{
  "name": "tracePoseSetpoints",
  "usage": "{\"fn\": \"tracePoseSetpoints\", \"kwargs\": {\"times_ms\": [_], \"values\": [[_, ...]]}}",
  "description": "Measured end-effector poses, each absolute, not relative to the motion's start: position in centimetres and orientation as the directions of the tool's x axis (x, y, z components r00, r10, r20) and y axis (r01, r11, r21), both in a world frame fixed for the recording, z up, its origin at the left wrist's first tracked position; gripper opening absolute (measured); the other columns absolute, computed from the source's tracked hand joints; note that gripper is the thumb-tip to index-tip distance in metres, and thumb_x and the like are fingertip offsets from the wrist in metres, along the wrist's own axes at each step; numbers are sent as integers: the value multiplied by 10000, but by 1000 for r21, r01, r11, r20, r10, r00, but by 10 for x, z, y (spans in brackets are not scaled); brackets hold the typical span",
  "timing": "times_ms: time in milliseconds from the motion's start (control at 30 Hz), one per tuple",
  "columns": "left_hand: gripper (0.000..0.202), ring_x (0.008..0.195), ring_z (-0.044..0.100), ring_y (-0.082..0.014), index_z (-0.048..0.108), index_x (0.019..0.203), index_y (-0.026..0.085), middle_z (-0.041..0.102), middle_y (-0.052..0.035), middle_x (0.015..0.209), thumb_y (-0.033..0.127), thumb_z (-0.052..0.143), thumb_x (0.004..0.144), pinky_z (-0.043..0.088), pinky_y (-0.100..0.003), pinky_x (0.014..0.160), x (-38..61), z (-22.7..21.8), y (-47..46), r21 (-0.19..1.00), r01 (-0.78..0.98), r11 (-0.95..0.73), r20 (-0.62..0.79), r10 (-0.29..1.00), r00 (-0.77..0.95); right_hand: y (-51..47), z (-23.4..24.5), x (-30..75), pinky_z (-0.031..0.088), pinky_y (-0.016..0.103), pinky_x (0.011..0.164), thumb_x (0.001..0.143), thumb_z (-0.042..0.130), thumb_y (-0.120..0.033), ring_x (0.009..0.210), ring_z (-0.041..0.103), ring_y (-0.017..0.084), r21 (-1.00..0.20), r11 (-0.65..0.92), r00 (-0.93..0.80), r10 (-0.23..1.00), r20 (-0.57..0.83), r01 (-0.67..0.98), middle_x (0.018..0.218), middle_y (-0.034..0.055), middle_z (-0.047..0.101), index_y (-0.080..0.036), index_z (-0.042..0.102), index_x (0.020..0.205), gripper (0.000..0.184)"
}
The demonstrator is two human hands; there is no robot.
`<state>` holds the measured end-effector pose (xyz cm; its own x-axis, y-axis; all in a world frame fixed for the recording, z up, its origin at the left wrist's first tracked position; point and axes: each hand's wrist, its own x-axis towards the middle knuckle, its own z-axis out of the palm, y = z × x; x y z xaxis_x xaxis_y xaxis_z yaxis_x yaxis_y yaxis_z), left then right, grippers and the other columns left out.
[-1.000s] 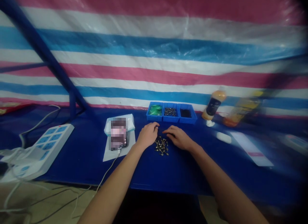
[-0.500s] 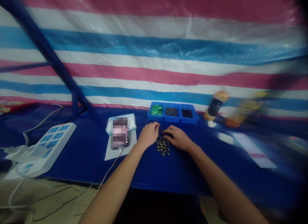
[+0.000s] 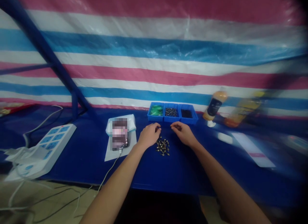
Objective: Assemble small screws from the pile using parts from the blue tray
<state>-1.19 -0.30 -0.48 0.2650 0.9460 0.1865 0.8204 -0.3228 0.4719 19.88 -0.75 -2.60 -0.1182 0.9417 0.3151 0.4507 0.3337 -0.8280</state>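
A small heap of brass-coloured metal parts (image 3: 162, 146) lies on the blue table (image 3: 79, 156). My left hand (image 3: 148, 135) rests just left of the heap, its fingers curled and pinched at the tips. My right hand (image 3: 183, 133) hovers to the right and slightly behind the heap, with thumb and forefinger pinched together. What either pinch holds is too small to make out. Behind both hands stands a row of three small blue bins (image 3: 172, 112) holding green, metallic and dark parts.
A phone (image 3: 119, 134) on a white pad, with a cable, lies left of my hands. A white power strip (image 3: 42, 149) sits at far left. Two bottles (image 3: 214, 106) and a paper sheet (image 3: 253, 149) stand to the right. A striped tarp hangs behind.
My right hand has lifted off the heap and moved back and to the right, towards the bins. My left hand has stayed beside the heap.
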Motion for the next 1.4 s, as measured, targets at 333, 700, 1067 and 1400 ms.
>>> {"fn": "tracePoseSetpoints", "kwargs": {"times_ms": [333,700,1067,1400], "values": [[249,892,646,-218,643,1088,282,704,-15,956,380,508,903,474,-320,765,-10,-2,-5,481,817,-319,155,948,279,7,-21,231,399,230,486,768,640,-409,524,502,92,-949,265,332,891,309,170,888,12,616,-217,440,1217,528],[243,900,647,-214,637,1083,291,703,-9,960,389,504,904,475,-323,782,-13,-5,-3,487,805,-339,174,941,290,-3,-12,246,391,257,533,770,540,-266,528,470,116,-844,150,399,830,391,515,785,24,629,-160,669,975,265],[254,1012,638,-211,635,1107,279,692,-26,1082,297,456,928,473,-327,892,-13,-8,-1,476,800,-364,208,931,300,-25,-18,197,401,381,887,915,457,-149,1011,532,197,-493,624,-564,775,285,607,1144,54,591,-330,665,1165,372],[251,1006,640,-222,636,1109,279,696,-31,1074,329,468,930,481,-337,875,-12,-4,-4,477,809,-344,182,939,292,-29,-13,198,377,386,855,953,457,-226,969,520,203,-380,621,-597,778,196,686,1123,60,593,-325,698,1093,295]]}}
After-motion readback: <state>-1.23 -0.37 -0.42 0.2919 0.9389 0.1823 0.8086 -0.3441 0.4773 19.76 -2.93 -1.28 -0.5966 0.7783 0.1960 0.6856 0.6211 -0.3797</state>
